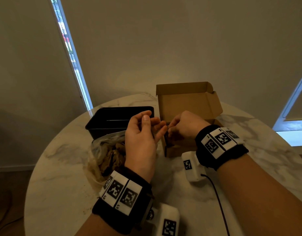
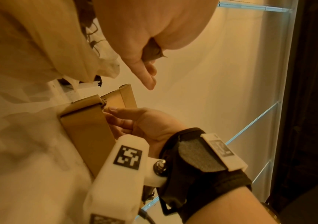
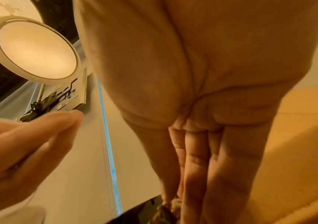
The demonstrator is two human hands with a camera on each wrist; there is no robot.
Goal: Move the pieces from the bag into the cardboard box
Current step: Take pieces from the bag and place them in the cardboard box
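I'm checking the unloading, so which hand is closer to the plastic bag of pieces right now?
Left. The left hand is raised directly beside and above the plastic bag, overlapping its right edge. The right hand is further right, at the cardboard box.

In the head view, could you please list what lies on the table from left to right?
Plastic bag of pieces and, behind it, black tray → left hand → right hand → cardboard box.
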